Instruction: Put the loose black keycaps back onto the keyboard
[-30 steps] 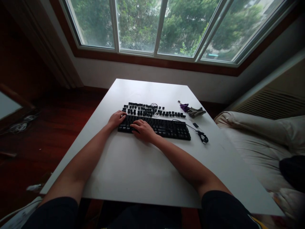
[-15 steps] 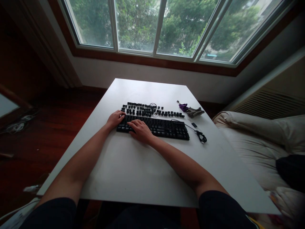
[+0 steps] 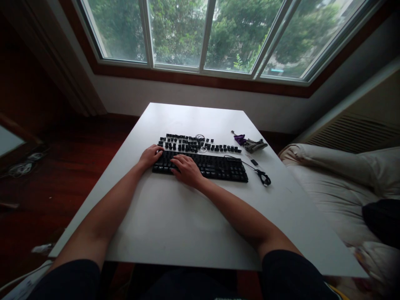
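Note:
A black keyboard [image 3: 215, 167] lies flat on the white table in front of me. My left hand [image 3: 151, 156] grips its left end near the upper corner, thumb over the edge. Over the left part of the keys, my right hand [image 3: 186, 168] is spread with fingers stretched forward, fingertips touching or just above the keys; I see nothing held in it. Behind the keyboard, many loose black keycaps [image 3: 187, 147] stand in uneven rows. A thin ring-shaped wire tool [image 3: 200, 136] lies among them.
To the right are a coiled black cable [image 3: 264, 179], a small dark piece [image 3: 254, 162], a purple cloth [image 3: 240, 140] and grey gloves or rags [image 3: 255, 146]. The white table [image 3: 181, 225] stands below a window, with a pale sofa [image 3: 328, 187] at its right.
My right hand has shifted slightly to the right along the keys. My left hand stays at the keyboard's left end. The view has tilted a little.

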`<state>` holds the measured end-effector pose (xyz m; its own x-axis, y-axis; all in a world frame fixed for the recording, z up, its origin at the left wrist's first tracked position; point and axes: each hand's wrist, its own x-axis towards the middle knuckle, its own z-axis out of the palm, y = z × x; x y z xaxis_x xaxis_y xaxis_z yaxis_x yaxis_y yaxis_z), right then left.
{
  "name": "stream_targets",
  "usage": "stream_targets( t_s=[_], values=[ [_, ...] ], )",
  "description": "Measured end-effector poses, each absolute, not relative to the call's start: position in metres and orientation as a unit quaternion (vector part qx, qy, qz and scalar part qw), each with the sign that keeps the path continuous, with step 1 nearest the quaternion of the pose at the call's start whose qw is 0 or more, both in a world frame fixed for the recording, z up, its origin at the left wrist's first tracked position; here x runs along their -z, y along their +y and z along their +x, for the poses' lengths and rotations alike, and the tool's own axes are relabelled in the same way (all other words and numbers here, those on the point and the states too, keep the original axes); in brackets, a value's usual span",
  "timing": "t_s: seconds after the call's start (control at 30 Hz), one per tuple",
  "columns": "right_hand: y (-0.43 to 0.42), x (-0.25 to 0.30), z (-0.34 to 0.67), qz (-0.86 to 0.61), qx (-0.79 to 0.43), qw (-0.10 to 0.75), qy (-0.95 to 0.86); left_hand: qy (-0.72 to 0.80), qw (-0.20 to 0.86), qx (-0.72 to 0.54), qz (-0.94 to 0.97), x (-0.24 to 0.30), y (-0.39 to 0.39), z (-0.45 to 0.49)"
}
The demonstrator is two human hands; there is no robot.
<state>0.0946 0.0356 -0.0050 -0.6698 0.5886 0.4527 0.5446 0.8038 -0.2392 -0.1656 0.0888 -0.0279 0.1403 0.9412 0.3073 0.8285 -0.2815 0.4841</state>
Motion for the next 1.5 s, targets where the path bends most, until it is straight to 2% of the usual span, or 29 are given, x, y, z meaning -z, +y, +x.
stream_targets(
  t_s=[0.2, 0.3, 0.53, 0.97, 1.37, 1.5],
  values=[
    [0.040, 0.007, 0.114, -0.308, -0.062, 0.258, -0.914, 0.565, 0.180, -0.285, 0.753, 0.018, 0.089, -0.171],
    [0.038, 0.008, 0.113, -0.295, -0.060, 0.238, -0.923, 0.533, 0.214, -0.247, 0.781, 0.006, 0.085, -0.172],
    [0.036, 0.008, 0.112, -0.297, -0.060, 0.235, -0.924, 0.507, 0.162, -0.173, 0.829, -0.006, 0.077, -0.171],
    [0.028, 0.005, 0.101, -0.285, -0.012, 0.199, -0.937, 0.506, 0.149, -0.155, 0.835, -0.012, 0.077, -0.167],
    [0.031, 0.006, 0.100, -0.272, -0.033, 0.218, -0.937, 0.500, 0.144, -0.141, 0.842, -0.012, 0.077, -0.168],
    [0.047, -0.004, 0.112, -0.289, -0.051, 0.255, -0.921, 0.499, 0.130, -0.168, 0.840, -0.004, 0.078, -0.169]
  ],
)
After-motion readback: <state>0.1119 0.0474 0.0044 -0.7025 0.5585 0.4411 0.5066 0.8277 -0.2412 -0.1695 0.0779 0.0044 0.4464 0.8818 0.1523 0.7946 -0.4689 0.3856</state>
